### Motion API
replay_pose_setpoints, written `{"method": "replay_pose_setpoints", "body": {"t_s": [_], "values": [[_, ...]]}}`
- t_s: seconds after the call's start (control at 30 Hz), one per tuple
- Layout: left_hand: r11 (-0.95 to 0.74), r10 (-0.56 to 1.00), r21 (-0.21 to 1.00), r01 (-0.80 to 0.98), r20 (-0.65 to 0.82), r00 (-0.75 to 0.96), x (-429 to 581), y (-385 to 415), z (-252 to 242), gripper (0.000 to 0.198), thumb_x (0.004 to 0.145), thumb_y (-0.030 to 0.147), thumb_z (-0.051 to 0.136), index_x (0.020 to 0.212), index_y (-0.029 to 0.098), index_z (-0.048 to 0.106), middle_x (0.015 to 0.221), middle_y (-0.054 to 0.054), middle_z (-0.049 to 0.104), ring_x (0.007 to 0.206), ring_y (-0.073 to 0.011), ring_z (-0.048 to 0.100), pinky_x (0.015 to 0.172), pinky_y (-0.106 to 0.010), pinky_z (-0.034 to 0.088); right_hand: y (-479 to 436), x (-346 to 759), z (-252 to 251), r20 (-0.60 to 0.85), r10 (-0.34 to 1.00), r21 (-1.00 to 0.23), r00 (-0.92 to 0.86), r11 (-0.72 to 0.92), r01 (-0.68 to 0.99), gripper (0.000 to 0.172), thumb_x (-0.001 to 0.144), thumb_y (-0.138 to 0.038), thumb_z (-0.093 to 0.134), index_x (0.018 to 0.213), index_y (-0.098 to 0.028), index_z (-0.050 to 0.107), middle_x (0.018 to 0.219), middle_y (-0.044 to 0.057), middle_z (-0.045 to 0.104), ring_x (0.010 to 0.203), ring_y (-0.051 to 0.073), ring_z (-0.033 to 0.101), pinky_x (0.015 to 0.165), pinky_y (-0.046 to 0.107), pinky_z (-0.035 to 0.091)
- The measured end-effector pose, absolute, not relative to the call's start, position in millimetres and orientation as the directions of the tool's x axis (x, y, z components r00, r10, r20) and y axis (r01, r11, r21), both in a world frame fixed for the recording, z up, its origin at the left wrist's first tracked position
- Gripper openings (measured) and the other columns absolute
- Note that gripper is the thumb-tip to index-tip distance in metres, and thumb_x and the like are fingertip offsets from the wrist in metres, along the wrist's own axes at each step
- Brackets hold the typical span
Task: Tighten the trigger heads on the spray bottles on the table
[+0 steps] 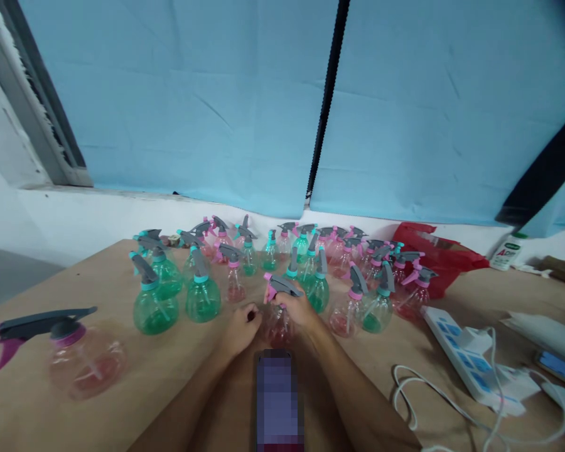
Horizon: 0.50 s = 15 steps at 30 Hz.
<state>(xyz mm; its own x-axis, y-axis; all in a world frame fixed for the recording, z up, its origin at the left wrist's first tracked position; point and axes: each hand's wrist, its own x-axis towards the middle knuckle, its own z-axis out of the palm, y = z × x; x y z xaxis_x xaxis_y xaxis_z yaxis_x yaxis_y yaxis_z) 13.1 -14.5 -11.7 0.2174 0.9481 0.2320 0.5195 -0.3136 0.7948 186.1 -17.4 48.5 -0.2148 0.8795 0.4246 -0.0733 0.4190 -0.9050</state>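
A person's right hand (297, 307) grips a translucent pink plastic spray bottle with a grey-and-pink trigger head (279, 329) at the centre of the frame, fingers wrapped around it below the head. The bottle stands nearly upright above a tan tabletop (70, 289); whether its base touches the surface cannot be told. Just beside it, the left hand (241, 328) is curled into a loose fist, and it cannot be told whether it pinches anything. At lower left stands a round, clear pink spray bottle with a long grey lever (88, 370); a round, green-tinted spray bottle with a turquoise collar (204, 301) stands left of centre. A white power strip with blue sockets (459, 351) lies at lower right.
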Motion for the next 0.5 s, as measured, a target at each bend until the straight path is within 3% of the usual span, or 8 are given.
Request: {"method": "replay_pose_setpoints", "body": {"t_s": [0.17, 0.37, 0.5], "values": [[-0.314, 0.947, 0.813, 0.49, 0.237, 0.215, 14, -17, -8, 0.018, 0.078, 0.028, 0.047, 0.062, 0.021, 0.048, 0.061, 0.003, 0.05, 0.064, -0.0161, 0.049, 0.061, -0.026, 0.034, -14, 186, 43, 0.412, 0.889, -0.91, -0.197, 0.413, -0.042, 0.03, 0.064, -0.016, 0.051, 0.08, -0.024, 0.075, 0.064, -0.003, 0.059, 0.058, 0.014, 0.043, 0.055, 0.025, 0.035], [-0.319, 0.947, 0.846, 0.426, 0.268, 0.176, 15, -15, -9, 0.018, 0.077, 0.029, 0.049, 0.061, 0.021, 0.052, 0.061, 0.003, 0.052, 0.065, -0.0162, 0.051, 0.062, -0.026, 0.036, -14, 183, 44, 0.455, 0.881, -0.89, -0.131, 0.453, -0.041, 0.028, 0.065, -0.016, 0.049, 0.074, -0.024, 0.075, 0.066, -0.001, 0.062, 0.06, 0.014, 0.047, 0.057, 0.025, 0.04], [-0.304, 0.952, 0.88, 0.364, 0.297, 0.077, 13, -12, -10, 0.022, 0.079, 0.034, 0.05, 0.061, 0.021, 0.053, 0.059, 0.004, 0.052, 0.061, -0.0153, 0.05, 0.06, -0.025, 0.036, -12, 170, 45, 0.466, 0.874, -0.883, -0.135, 0.468, -0.016, 0.032, 0.068, -0.018, 0.05, 0.087, -0.024, 0.076, 0.075, -0.001, 0.067, 0.062, 0.015, 0.05, 0.062, 0.026, 0.044]]}}
